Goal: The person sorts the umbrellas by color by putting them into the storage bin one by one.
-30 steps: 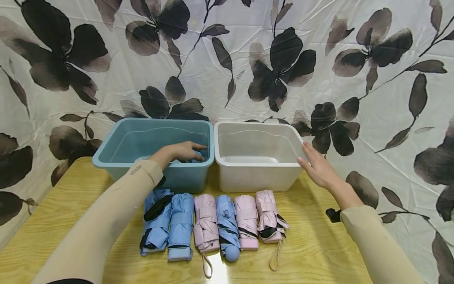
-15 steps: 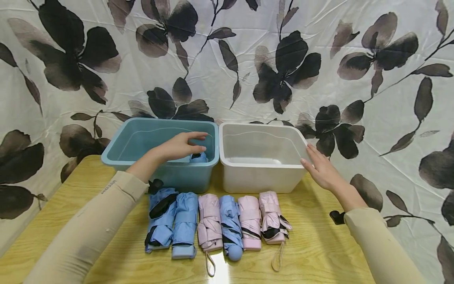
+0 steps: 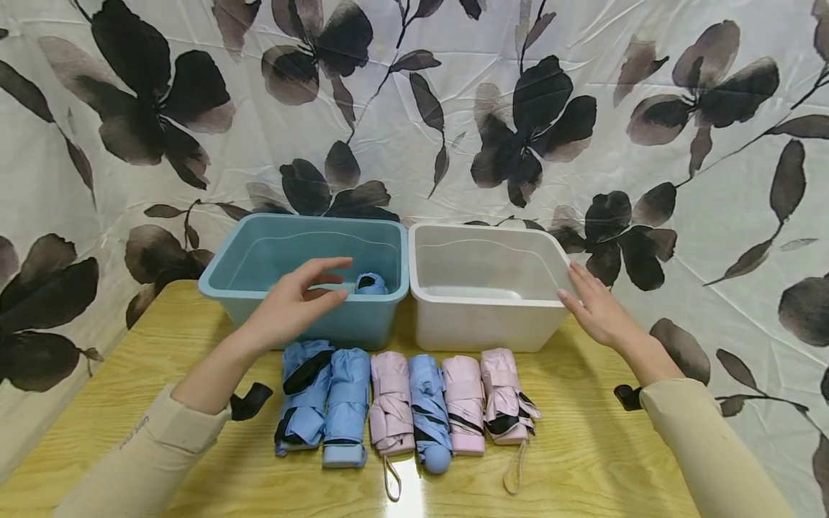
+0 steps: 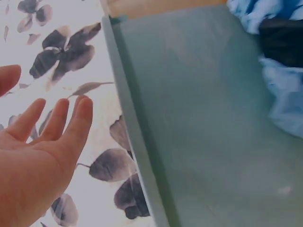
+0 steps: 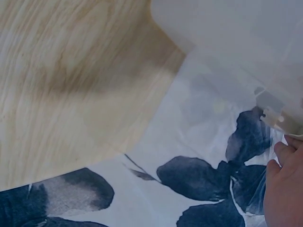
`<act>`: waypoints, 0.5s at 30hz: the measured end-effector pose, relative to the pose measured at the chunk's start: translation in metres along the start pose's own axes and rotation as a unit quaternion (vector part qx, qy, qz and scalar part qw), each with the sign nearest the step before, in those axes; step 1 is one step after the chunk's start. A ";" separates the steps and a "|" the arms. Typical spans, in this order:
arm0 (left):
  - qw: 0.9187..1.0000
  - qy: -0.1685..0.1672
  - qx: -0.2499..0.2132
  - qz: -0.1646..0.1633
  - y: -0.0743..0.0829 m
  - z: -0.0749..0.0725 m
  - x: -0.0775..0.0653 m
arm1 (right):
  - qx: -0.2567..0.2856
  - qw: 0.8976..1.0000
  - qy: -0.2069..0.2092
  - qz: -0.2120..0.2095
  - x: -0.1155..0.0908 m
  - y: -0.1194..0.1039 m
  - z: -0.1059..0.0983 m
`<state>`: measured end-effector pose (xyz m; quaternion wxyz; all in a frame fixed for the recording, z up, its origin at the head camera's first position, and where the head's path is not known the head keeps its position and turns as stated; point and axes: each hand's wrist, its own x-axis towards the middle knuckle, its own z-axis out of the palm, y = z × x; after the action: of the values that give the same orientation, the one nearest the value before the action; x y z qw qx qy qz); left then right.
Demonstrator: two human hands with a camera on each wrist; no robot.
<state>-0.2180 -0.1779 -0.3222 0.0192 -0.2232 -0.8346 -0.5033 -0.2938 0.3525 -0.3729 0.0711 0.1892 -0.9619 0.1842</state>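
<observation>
Umbrellas [image 3: 391, 403], six of them and folded short, lie side by side on the wooden table [image 3: 583, 446] between me and the two bins. Their long axes run roughly from the bins towards my body, handles at my end, and the outer ones splay slightly outward at that end. From left to right they go blue, blue, pink, blue, pink, pink, so the two colours are mixed.

My left hand [image 3: 301, 298] is over the front rim of the teal bin [image 3: 223, 291], thumb held apart from loosely extended fingers, with nothing between them. The leftmost blue umbrella [image 3: 303, 399] lies below it and on my side of that rim, its far end close under the hand. My fingers point forward and to the right, well away from that handle, so I judge that reaching any of the row calls for drawing back and down first, with the palm set across the long axis. For the three on the left, this hand is the nearer one.

A seventh, the binned blue umbrella [image 3: 371, 283], sits in the right part of the teal bin, just beyond my thumb; how its hidden length lies I cannot tell.

My right hand [image 3: 599, 309] holds no umbrella: its straight fingers rest at the right end of the white bin [image 3: 488, 327], beyond the rightmost pink umbrella [image 3: 504, 396] and off to its right.
</observation>
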 end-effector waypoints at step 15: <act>0.995 0.057 0.074 0.021 -0.057 0.017 -0.077 | -0.003 1.000 0.001 0.003 -0.002 -0.001 0.000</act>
<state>-0.1682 -0.2130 -0.3980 0.0935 -0.2094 -0.8625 -0.4511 -0.2918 0.3518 -0.3730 0.0726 0.1861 -0.9629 0.1817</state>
